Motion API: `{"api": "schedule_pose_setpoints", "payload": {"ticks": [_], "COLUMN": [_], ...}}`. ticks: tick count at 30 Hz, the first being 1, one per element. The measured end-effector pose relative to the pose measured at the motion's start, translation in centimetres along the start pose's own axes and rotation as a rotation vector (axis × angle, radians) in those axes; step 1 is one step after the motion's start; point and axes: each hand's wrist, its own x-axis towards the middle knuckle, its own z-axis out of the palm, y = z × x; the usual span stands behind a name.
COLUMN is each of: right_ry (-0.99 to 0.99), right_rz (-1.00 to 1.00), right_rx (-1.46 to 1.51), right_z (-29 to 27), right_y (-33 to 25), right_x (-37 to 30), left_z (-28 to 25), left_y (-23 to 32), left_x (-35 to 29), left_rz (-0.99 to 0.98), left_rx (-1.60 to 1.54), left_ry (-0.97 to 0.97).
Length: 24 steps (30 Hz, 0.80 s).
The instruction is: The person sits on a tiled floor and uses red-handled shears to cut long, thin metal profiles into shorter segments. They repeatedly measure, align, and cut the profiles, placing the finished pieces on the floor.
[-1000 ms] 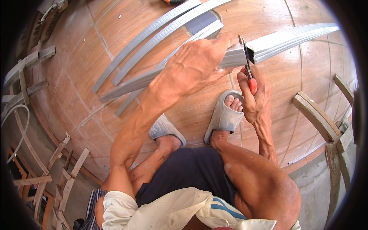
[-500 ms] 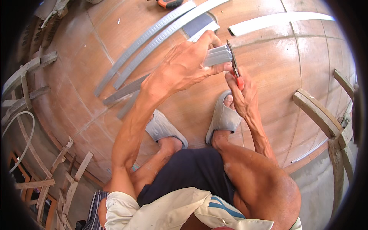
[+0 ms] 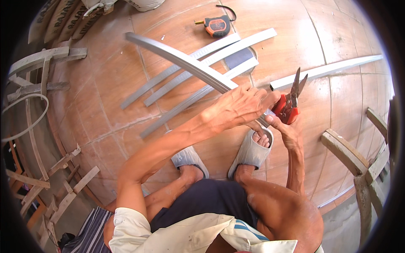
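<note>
At the far left of the frame, a pale hose loops in front of a wood frame, with stacked sacks in the upper left corner. A striped cloth lies at the lower left, beside the person's leg. Three grey strips lie slanting side by side on the tile floor, left of centre and upward. Over them crosses a grey channel, running from the upper left down to the middle of the frame, where the person holds it.

A tape measure, orange and black, sits at the top centre, its tab pointing left. A dark plate shows between the strips' upper ends. The left hand, just right of centre, is wrapped over the channel near its lower end, gripping it. Below, the slippers stand apart on the floor.

Beside the left hand, the right hand is curled around the red handles of the snips, whose blades point up and stand apart. Whether its thumb touches the channel's end cannot be told.

A long bar lies at the upper right, and a wood stand rises at the right edge.
</note>
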Motion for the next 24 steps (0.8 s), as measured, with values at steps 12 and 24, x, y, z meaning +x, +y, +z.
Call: {"api": "schedule_pose_setpoints", "payload": {"ticks": [12,24], "right_ry": [0.276,-0.109], "right_rz": [0.141,0.334], "right_rx": [0.064,-0.096], "right_z": [2.0,0.3], "right_y": [4.0,5.7], "right_x": [-0.1,-3.6], "left_z": [5.7,6.6], "left_y": [-1.2,5.4], "left_x": [-3.2,-0.8], "left_rz": [-1.119,-0.976], "left_rx": [-0.829,-1.532], "left_ry": [1.114,1.006]}}
